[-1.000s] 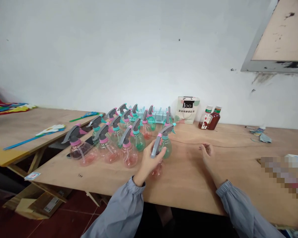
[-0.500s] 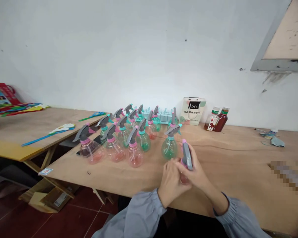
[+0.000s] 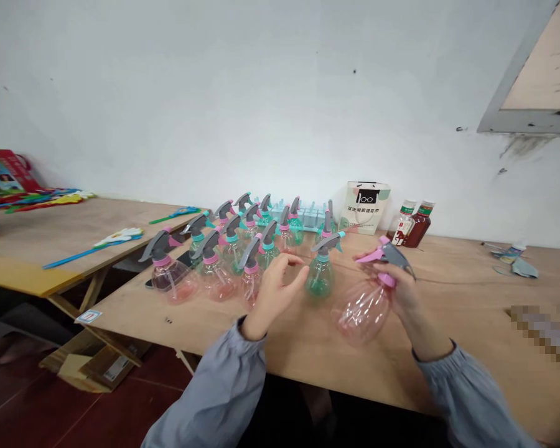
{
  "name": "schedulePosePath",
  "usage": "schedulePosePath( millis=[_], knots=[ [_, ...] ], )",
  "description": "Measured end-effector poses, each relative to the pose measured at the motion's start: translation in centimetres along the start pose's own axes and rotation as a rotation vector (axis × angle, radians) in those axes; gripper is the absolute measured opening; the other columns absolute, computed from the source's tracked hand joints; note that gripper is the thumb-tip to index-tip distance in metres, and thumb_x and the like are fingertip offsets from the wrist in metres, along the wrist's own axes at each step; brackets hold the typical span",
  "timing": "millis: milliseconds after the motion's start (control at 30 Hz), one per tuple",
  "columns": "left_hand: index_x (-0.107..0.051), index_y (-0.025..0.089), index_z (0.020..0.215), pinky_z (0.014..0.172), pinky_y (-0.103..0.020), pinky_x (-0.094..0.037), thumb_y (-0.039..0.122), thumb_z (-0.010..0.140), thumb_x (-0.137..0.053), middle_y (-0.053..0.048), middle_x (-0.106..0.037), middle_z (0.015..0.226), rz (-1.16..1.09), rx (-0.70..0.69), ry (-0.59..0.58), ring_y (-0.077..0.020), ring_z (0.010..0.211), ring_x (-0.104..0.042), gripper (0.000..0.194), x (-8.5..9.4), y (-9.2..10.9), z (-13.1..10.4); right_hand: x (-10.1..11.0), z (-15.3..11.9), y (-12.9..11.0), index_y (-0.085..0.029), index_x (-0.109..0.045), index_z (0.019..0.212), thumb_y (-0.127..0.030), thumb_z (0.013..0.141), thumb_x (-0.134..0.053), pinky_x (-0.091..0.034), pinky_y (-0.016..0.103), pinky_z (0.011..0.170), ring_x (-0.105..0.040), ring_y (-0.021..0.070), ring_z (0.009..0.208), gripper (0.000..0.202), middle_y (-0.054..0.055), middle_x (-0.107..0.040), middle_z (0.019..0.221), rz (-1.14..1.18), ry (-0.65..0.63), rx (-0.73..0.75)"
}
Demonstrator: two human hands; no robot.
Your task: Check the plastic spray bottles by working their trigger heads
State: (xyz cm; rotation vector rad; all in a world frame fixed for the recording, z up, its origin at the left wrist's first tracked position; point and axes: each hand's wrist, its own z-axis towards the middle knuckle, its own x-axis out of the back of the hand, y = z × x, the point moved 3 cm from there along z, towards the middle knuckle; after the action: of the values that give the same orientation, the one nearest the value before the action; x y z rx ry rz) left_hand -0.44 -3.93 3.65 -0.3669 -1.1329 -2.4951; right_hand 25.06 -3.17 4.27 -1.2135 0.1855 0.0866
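Note:
In the head view my right hand (image 3: 404, 286) is closed round the grey and pink trigger head of a clear pink spray bottle (image 3: 361, 311), which is tilted over the table's front part. My left hand (image 3: 280, 283) is empty, with thumb and fingers apart, in front of the grouped bottles. Between my hands, further back, stands a green spray bottle (image 3: 319, 277) with a grey and turquoise head. Just left of my left hand is a pink spray bottle (image 3: 251, 283), partly hidden by it. Several more pink and green spray bottles stand to the left, among them a pink spray bottle (image 3: 219, 280).
Behind the bottles lies a pale turquoise rack-like thing (image 3: 310, 218). A paper bag (image 3: 364, 208) and two drink bottles (image 3: 417, 225) stand by the wall. On the left table (image 3: 18, 255) lie colourful hand-shaped sticks (image 3: 93, 252). A dark flat object is partly hidden under the leftmost bottles.
My left hand has let go of the pink spray bottle and moved left, its fingers opening. My right hand has carried the bottle to the right and turned it, so its trigger points left.

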Motion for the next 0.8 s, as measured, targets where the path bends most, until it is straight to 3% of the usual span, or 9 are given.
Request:
schedulePosePath(
  millis=[67,200,300,433,567,700,800],
  knots=[
    [-0.057,0.023,0.109,0.102,-0.046,-0.045,0.039,0.083,-0.069,-0.008,-0.063,0.113,0.055,0.055,0.060,-0.0255,0.111,-0.059,0.033,-1.5,-2.1,0.0,-0.3,1.4,-1.8,-0.022,-0.071,0.087,-0.033,0.066,-0.070,-0.061,0.037,0.075,-0.074,0.0304,0.099,0.024,0.007,-0.079,0.096,0.048,-0.006,0.034],
    [-0.045,0.022,0.130,0.112,-0.054,-0.038,0.043,0.072,-0.079,-0.012,-0.053,0.130,0.067,0.151,-0.089,-0.0323,0.128,-0.049,0.070,-5.1,-5.5,-1.1,-0.7,2.8,-3.4,-0.024,-0.069,0.093,-0.034,0.067,-0.069,-0.061,0.041,0.078,-0.073,0.0314,0.103,0.028,0.006,-0.078,0.097,0.111,-0.032,0.119],
    [-0.034,0.020,0.143,0.116,-0.059,-0.032,0.044,0.071,-0.079,-0.017,-0.044,0.145,0.023,0.153,-0.203,-0.0377,0.139,-0.039,0.088,-6.6,-6.1,-1.4,-0.4,3.0,-2.3,-0.025,-0.067,0.089,-0.035,0.067,-0.065,-0.059,0.047,0.087,-0.072,0.0327,0.106,0.025,0.007,-0.076,0.096,0.131,-0.072,0.144],
    [-0.021,0.016,0.153,0.121,-0.059,-0.026,0.032,0.064,-0.081,-0.022,-0.034,0.156,-0.044,0.056,-0.314,-0.0415,0.148,-0.029,0.108,-7.9,-6.0,0.0,0.2,2.8,0.3,-0.024,-0.064,0.077,-0.032,0.065,-0.062,-0.058,0.050,0.090,-0.072,0.0324,0.102,0.015,0.008,-0.076,0.092,0.154,-0.067,0.119],
    [-0.010,0.015,0.156,0.121,-0.060,-0.023,0.029,0.065,-0.078,-0.025,-0.029,0.159,-0.009,0.098,-0.261,-0.0420,0.151,-0.025,0.114,-8.7,-6.6,1.5,0.1,2.5,1.8,-0.025,-0.065,0.081,-0.032,0.062,-0.061,-0.057,0.051,0.092,-0.073,0.0316,0.098,0.021,0.006,-0.076,0.088,0.167,-0.103,0.065],
    [-0.007,0.020,0.156,0.118,-0.062,-0.017,0.032,0.070,-0.075,-0.022,-0.040,0.154,0.081,0.121,-0.259,-0.0385,0.148,-0.033,0.110,-8.8,-6.7,1.9,-0.1,2.3,2.8,-0.026,-0.066,0.086,-0.028,0.057,-0.061,-0.059,0.050,0.088,-0.075,0.0306,0.090,0.029,0.005,-0.077,0.085,0.200,-0.118,-0.004],
    [-0.011,0.024,0.154,0.115,-0.059,-0.020,0.033,0.073,-0.074,-0.019,-0.048,0.147,0.089,0.111,-0.242,-0.0351,0.141,-0.042,0.104,-8.7,-6.6,1.8,-0.2,2.3,3.7,-0.026,-0.066,0.087,-0.030,0.059,-0.062,-0.060,0.051,0.086,-0.075,0.0312,0.088,0.029,0.005,-0.077,0.082,0.192,-0.134,-0.045]
  ],
)
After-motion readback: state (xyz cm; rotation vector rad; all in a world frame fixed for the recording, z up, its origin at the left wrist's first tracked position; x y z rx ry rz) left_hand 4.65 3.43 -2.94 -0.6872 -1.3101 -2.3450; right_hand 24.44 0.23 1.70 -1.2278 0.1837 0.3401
